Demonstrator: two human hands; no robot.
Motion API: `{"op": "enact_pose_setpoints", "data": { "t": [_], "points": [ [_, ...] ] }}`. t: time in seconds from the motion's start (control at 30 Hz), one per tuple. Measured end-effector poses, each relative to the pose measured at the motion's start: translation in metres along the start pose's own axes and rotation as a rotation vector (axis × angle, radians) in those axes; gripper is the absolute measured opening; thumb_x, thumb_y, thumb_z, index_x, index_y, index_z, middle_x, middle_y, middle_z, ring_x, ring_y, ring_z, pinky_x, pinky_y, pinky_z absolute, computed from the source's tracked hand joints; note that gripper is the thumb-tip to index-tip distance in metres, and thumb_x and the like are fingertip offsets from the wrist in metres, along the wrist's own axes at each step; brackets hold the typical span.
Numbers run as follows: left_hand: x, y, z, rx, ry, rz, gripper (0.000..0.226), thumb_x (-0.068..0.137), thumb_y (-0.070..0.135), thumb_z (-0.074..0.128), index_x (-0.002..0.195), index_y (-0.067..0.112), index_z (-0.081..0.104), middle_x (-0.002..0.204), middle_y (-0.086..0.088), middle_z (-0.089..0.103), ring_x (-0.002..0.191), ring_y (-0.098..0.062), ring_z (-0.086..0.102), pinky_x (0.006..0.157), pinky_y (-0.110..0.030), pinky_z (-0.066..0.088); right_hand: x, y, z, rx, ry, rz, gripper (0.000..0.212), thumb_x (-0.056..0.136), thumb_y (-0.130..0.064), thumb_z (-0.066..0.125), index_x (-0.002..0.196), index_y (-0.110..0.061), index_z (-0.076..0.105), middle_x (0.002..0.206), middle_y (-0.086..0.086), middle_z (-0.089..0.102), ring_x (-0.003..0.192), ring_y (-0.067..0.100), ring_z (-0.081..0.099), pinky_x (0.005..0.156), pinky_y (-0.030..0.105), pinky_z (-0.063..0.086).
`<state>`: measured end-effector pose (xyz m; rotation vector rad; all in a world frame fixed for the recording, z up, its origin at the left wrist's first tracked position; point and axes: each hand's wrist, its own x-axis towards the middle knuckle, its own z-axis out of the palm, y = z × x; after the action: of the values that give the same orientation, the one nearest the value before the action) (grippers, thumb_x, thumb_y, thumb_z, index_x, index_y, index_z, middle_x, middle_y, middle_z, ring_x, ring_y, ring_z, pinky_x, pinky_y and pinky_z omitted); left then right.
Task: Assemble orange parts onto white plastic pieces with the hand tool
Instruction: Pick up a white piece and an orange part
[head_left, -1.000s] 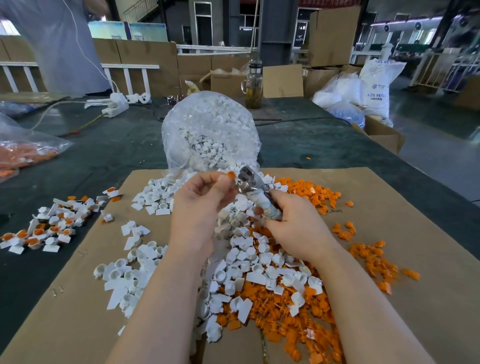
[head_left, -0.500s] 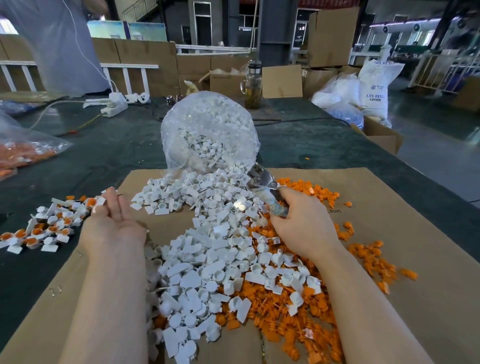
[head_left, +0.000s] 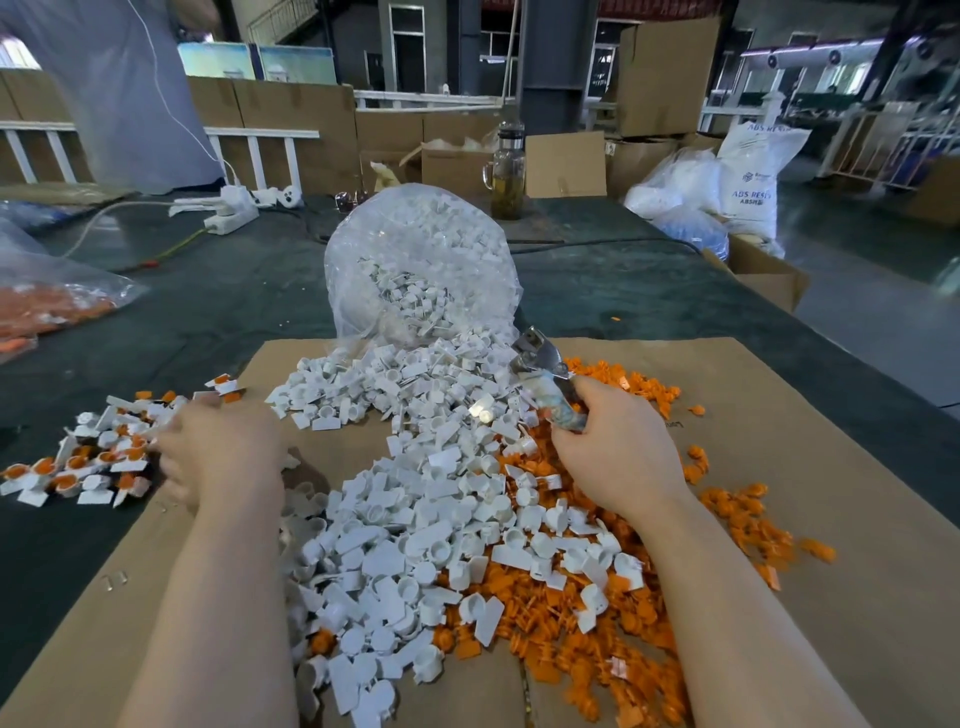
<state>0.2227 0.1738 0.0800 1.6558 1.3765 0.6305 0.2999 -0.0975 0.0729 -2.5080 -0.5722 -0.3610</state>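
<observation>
The right hand (head_left: 618, 447) is clamped on the hand tool (head_left: 545, 382), whose long axis runs up and to the left with its metal head raised over the heap. The left hand (head_left: 223, 452) rests beside the finished pieces (head_left: 78, 462); motion blur hides whether its fingers are apart or together. The white plastic pieces (head_left: 431, 519) lie between both hands, the orange parts (head_left: 597, 613) nearer the right hand.

Shiny metal tool (head_left: 537, 358), matt cardboard (head_left: 779, 467)
</observation>
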Motion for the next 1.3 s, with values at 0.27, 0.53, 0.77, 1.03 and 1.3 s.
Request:
{"op": "enact_pose_setpoints", "data": {
  "t": [0.27, 0.53, 0.77, 1.03, 1.3],
  "points": [
    [0.005, -0.007, 0.016, 0.613, -0.198, 0.130, 0.044, 0.098, 0.015, 0.039, 0.138, -0.005, 0.045, 0.149, -0.028, 0.034, 0.137, -0.044, 0.032, 0.113, -0.054, 0.031, 0.000, 0.002, 0.000, -0.053, -0.033, 0.038, 0.023, 0.084, -0.023, 0.056, 0.068, -0.027, 0.040, 0.061, -0.006, 0.051, 0.054, 0.012, 0.049, 0.046, 0.026, 0.031],
    [-0.023, -0.011, 0.019, 0.638, -0.106, 0.257, 0.059, 0.092, 0.013, 0.049, 0.146, -0.004, 0.030, 0.156, -0.026, 0.019, 0.144, -0.040, 0.017, 0.115, -0.050, 0.017, 0.002, 0.003, 0.001, -0.076, -0.034, 0.052, 0.022, 0.085, -0.024, 0.057, 0.069, -0.027, 0.041, 0.063, -0.006, 0.052, 0.056, 0.012, 0.050, 0.046, 0.026, 0.032],
    [-0.030, -0.010, 0.024, 0.713, -0.178, 0.302, 0.047, 0.091, 0.012, 0.045, 0.138, 0.002, 0.042, 0.154, -0.022, 0.024, 0.143, -0.038, 0.019, 0.112, -0.048, 0.021, 0.001, 0.003, 0.001, -0.101, -0.030, 0.066, 0.025, 0.085, -0.024, 0.057, 0.068, -0.027, 0.039, 0.062, -0.006, 0.050, 0.054, 0.011, 0.047, 0.046, 0.025, 0.031],
    [-0.016, -0.011, 0.017, 0.637, -0.176, 0.271, 0.058, 0.101, 0.028, 0.044, 0.150, 0.001, 0.029, 0.160, -0.018, 0.022, 0.148, -0.034, 0.017, 0.117, -0.051, 0.016, 0.001, 0.003, 0.000, -0.118, -0.050, 0.071, 0.024, 0.085, -0.026, 0.058, 0.070, -0.028, 0.040, 0.065, -0.007, 0.052, 0.056, 0.010, 0.049, 0.046, 0.024, 0.031],
    [-0.007, -0.009, 0.014, 0.594, -0.175, 0.223, 0.072, 0.101, 0.038, 0.047, 0.156, 0.005, 0.014, 0.166, -0.014, 0.004, 0.152, -0.033, -0.003, 0.120, -0.056, 0.000, 0.001, 0.004, 0.001, -0.130, -0.046, 0.091, 0.025, 0.085, -0.026, 0.058, 0.068, -0.028, 0.039, 0.064, -0.007, 0.051, 0.056, 0.010, 0.049, 0.046, 0.024, 0.031]
  ]
}}
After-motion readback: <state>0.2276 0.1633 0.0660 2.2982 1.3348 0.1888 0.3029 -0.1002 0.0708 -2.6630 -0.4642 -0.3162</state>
